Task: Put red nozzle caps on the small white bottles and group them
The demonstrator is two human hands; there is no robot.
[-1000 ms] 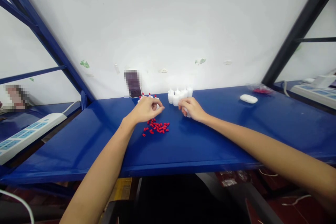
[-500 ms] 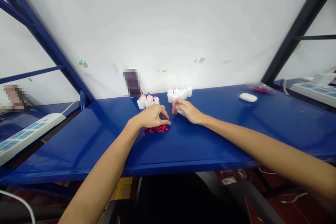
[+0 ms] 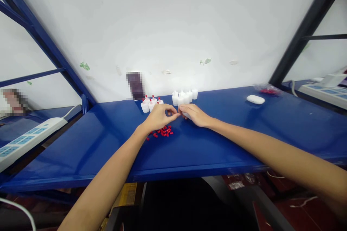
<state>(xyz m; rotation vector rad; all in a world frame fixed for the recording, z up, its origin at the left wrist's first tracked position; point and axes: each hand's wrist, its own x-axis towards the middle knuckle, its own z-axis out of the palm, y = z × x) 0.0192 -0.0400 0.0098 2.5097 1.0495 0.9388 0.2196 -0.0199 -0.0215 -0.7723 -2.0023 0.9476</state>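
Note:
My right hand (image 3: 195, 114) is closed around a small white bottle (image 3: 186, 114), most of it hidden by the fingers. At the bottle's left end, the thumb and forefinger of my left hand (image 3: 162, 115) are pinched together; what they hold is too small to make out. Several loose red caps (image 3: 165, 131) lie on the blue table just below my left hand. Behind that hand stand several white bottles with red caps (image 3: 145, 106), partly covered by it. A cluster of white bottles without red caps (image 3: 183, 97) stands upright behind my right hand.
The blue table (image 3: 230, 140) meets a white wall at its back. A white oval case (image 3: 255, 99) lies to the right, with a clear bag of red pieces (image 3: 268, 90) beyond it. A blurred dark rectangle (image 3: 136, 86) leans at the wall. Power strips (image 3: 29, 139) sit at both sides.
My left hand has moved up and right from the loose red caps to the bottle in my right hand. The right hand has stayed nearly in place.

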